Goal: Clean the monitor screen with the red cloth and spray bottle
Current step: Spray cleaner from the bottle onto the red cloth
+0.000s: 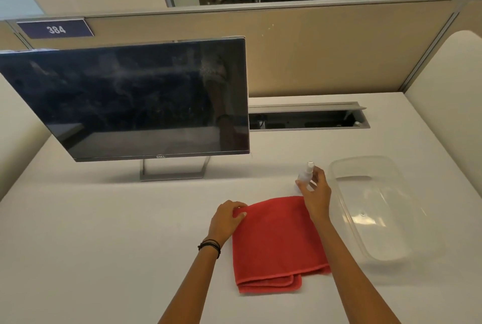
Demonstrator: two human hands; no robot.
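On the desk the monitor stood at the back left, the folded cloth lay nearer in front, the spray bottle just behind its right corner, and the tub to their right.

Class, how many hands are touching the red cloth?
1: the left hand grips the cloth's far left corner. The right hand holds the spray bottle.

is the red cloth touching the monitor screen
No, the red cloth lies folded on the desk, apart from the monitor.
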